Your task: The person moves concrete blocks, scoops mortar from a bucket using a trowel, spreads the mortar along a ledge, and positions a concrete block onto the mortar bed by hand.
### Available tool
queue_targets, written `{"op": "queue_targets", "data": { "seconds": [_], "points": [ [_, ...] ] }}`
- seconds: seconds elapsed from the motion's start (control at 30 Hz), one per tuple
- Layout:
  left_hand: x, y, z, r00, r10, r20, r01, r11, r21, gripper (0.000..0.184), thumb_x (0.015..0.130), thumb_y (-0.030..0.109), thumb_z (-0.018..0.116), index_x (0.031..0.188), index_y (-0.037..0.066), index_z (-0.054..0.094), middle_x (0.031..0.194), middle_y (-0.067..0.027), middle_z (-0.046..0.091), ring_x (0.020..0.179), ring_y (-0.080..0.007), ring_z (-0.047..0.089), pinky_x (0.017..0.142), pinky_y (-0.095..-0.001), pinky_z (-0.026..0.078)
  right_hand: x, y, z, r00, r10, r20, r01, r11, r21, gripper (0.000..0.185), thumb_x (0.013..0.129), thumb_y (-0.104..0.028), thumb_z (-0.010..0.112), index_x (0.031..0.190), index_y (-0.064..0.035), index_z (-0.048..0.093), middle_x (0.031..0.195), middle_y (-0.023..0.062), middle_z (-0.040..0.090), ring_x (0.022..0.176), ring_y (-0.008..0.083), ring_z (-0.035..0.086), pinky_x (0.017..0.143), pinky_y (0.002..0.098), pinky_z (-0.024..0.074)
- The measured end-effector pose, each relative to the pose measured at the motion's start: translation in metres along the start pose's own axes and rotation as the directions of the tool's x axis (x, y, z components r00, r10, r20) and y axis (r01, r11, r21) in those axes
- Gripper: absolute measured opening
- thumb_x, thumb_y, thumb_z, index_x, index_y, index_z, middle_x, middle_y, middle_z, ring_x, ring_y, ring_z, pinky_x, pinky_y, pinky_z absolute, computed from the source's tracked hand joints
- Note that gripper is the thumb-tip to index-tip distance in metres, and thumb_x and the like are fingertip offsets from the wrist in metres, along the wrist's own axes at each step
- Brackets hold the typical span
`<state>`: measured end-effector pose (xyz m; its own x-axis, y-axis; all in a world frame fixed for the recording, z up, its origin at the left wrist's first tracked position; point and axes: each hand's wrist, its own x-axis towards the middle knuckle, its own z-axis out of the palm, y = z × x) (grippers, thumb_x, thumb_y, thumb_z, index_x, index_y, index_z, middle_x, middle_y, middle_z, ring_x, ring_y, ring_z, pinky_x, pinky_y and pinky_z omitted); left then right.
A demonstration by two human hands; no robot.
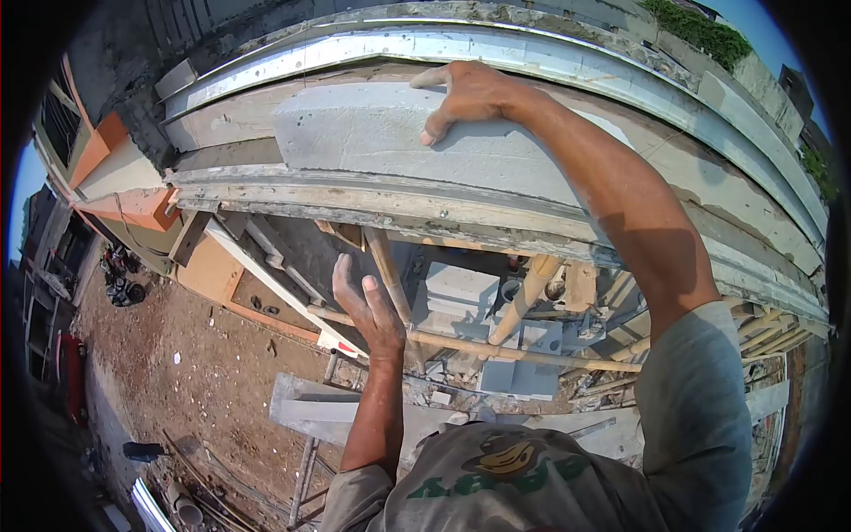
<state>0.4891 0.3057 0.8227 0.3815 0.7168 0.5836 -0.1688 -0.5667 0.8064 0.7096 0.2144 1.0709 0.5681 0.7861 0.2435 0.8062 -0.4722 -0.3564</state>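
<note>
At upper centre, the wide-spread right hand (468, 99) clasps the long pale-grey rectangular block (359, 137); the left hand (370, 312) (loosely open, empty) gives no support, so a slip could tip it forward.

Two hands (470, 93) (368, 310) are being seen, one pale block (355, 133) is being held, and one red vehicle (71, 377) is being seen at left.
</note>
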Motion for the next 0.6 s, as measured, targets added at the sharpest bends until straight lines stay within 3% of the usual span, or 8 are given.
{"op": "queue_targets", "data": {
  "seconds": [0.13, 0.17, 0.2, 0.23, 0.37, 0.43, 0.53, 0.6],
  "points": [
    [-0.003, -0.003, 0.007, 0.998, -0.022, 0.061, 0.024, 0.999, -0.036, 0.053, 0.102, 0.036, 0.041, 0.137, -0.004, 0.039, 0.140, -0.0196, 0.039, 0.131, -0.0298, 0.037, 0.110, -0.0404, 0.027, -0.002, 0.002, 0.003, 0.998, 0.048, 0.031, -0.046, 0.997, -0.058, 0.097, 0.046, -0.048, 0.084, 0.131, -0.0076, 0.059, 0.121, 0.0273, 0.061, 0.107, 0.0397, 0.061, 0.088, 0.0448, 0.0492],
    [-0.005, 0.006, 0.012, 0.996, -0.016, 0.092, 0.019, 0.999, -0.036, 0.056, 0.101, 0.038, 0.042, 0.138, -0.004, 0.039, 0.139, -0.0193, 0.040, 0.129, -0.0297, 0.039, 0.109, -0.0407, 0.028, -0.008, -0.010, -0.002, 0.984, 0.162, 0.080, -0.145, 0.972, -0.185, 0.080, 0.056, -0.048, 0.082, 0.123, -0.0083, 0.065, 0.118, 0.0244, 0.062, 0.110, 0.0349, 0.060, 0.088, 0.0450, 0.0488],
    [-0.009, 0.008, 0.017, 0.990, -0.011, 0.141, 0.019, 0.998, -0.057, 0.057, 0.100, 0.038, 0.043, 0.138, -0.004, 0.039, 0.138, -0.0199, 0.041, 0.128, -0.0298, 0.040, 0.108, -0.0412, 0.030, -0.031, -0.022, 0.004, 0.990, -0.077, -0.122, 0.017, 0.903, -0.430, 0.056, 0.069, -0.040, 0.077, 0.114, -0.0073, 0.070, 0.114, 0.0219, 0.064, 0.111, 0.0309, 0.058, 0.092, 0.0468, 0.0459],
    [-0.016, 0.008, 0.024, 0.979, -0.002, 0.203, 0.020, 0.996, -0.086, 0.058, 0.100, 0.039, 0.044, 0.138, -0.004, 0.038, 0.138, -0.0205, 0.041, 0.127, -0.0299, 0.040, 0.108, -0.0416, 0.031, -0.049, -0.023, 0.015, 0.892, -0.332, -0.306, 0.091, 0.796, -0.599, 0.039, 0.073, -0.032, 0.073, 0.103, -0.0055, 0.073, 0.108, 0.0201, 0.064, 0.110, 0.0283, 0.057, 0.097, 0.0493, 0.0407],
    [-0.073, -0.010, 0.053, 0.854, -0.190, 0.484, 0.358, 0.891, -0.281, 0.058, 0.099, 0.041, 0.046, 0.135, -0.004, 0.043, 0.132, -0.0222, 0.046, 0.118, -0.0296, 0.048, 0.101, -0.0405, 0.038, -0.148, -0.040, 0.061, 0.690, -0.332, -0.643, 0.318, 0.937, -0.143, 0.030, 0.071, -0.024, 0.073, 0.091, -0.0033, 0.069, 0.103, 0.0163, 0.057, 0.107, 0.0322, 0.054, 0.100, 0.0536, 0.0349],
    [-0.109, -0.060, 0.048, 0.722, -0.052, 0.690, 0.190, 0.974, -0.126, 0.053, 0.099, 0.038, 0.046, 0.130, -0.005, 0.048, 0.125, -0.0209, 0.051, 0.113, -0.0290, 0.052, 0.098, -0.0398, 0.041, -0.190, -0.016, 0.121, 0.451, -0.199, -0.870, 0.380, 0.925, -0.015, 0.030, 0.073, -0.021, 0.072, 0.097, -0.0041, 0.066, 0.109, 0.0153, 0.055, 0.112, 0.0343, 0.052, 0.099, 0.0534, 0.0370],
    [-0.137, -0.039, 0.060, 0.499, -0.002, 0.866, 0.148, 0.986, -0.083, 0.044, 0.100, 0.031, 0.048, 0.121, -0.006, 0.055, 0.113, -0.0185, 0.059, 0.106, -0.0265, 0.057, 0.094, -0.0373, 0.044, -0.319, 0.032, 0.194, 0.530, 0.170, -0.831, 0.023, 0.977, 0.214, 0.034, 0.082, -0.021, 0.068, 0.112, -0.0062, 0.063, 0.124, 0.0133, 0.050, 0.119, 0.0354, 0.049, 0.100, 0.0502, 0.0389],
    [-0.152, -0.023, 0.074, 0.305, -0.008, 0.952, 0.211, 0.976, -0.059, 0.036, 0.099, 0.025, 0.051, 0.117, -0.005, 0.058, 0.108, -0.0157, 0.062, 0.101, -0.0230, 0.059, 0.090, -0.0348, 0.046, -0.416, 0.061, 0.262, 0.502, 0.604, -0.619, -0.527, 0.781, 0.335, 0.038, 0.082, -0.024, 0.069, 0.115, -0.0075, 0.061, 0.129, 0.0156, 0.047, 0.118, 0.0386, 0.048, 0.097, 0.0487, 0.0424]
  ]
}}
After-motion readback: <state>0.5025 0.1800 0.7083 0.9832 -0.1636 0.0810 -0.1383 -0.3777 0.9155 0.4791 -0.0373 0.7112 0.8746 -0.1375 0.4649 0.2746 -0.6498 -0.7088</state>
